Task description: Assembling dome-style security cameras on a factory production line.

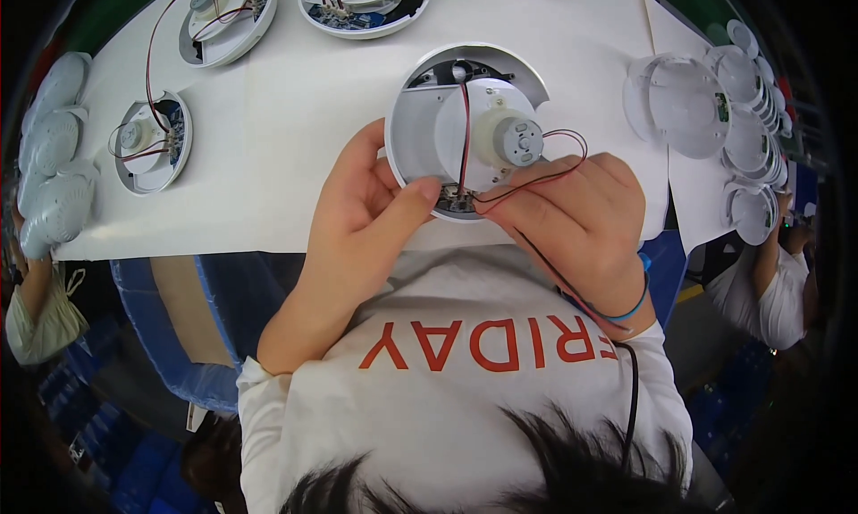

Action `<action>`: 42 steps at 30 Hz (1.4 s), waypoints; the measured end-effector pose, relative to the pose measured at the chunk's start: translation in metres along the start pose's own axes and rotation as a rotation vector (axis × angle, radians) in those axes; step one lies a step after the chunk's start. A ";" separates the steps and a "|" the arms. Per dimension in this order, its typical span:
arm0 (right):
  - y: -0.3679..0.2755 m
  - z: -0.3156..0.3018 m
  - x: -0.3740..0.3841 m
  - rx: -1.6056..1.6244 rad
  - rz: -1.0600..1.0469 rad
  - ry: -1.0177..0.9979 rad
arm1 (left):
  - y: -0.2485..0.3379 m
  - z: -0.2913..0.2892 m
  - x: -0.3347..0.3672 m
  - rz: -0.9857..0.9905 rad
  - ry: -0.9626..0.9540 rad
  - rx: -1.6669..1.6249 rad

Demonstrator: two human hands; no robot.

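Note:
A round white plastic housing (pixel 413 134) is held up above the near table edge, its inside facing up. My left hand (pixel 357 219) grips its left rim, with the thumb on the lower rim beside a small circuit board (pixel 460 201). Inside sits a silver motor (pixel 518 142) on a cream mount. Thin red and black motor wires (pixel 585 143) loop from it to my right hand (pixel 581 206), whose fingers are pinched together at the board. The fingertips and any plug there are hidden. Another red-black lead (pixel 547 257) hangs across my right wrist.
Similar open housings with motors stand on the white table (pixel 268 156): one at left (pixel 154 143), one at far left (pixel 228 22), another at the far middle (pixel 366 9). White domed covers (pixel 58 174) line the left edge. Clear round covers (pixel 684 103) are stacked at right. Other people sit at both sides.

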State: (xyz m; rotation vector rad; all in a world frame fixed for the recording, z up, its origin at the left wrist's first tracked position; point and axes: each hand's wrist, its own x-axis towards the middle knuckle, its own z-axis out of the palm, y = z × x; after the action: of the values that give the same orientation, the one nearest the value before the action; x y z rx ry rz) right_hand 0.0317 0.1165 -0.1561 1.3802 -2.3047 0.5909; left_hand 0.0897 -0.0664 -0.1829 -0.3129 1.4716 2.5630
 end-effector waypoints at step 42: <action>-0.017 0.011 -0.032 -0.072 0.283 0.035 | -0.021 0.020 0.011 0.168 0.093 0.065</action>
State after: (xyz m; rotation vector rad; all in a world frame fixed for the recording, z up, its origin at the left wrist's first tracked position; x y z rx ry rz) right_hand 0.0598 0.1269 -0.1795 1.0109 -2.4858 0.6024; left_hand 0.0829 -0.0382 -0.1936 -0.3160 1.6774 2.6549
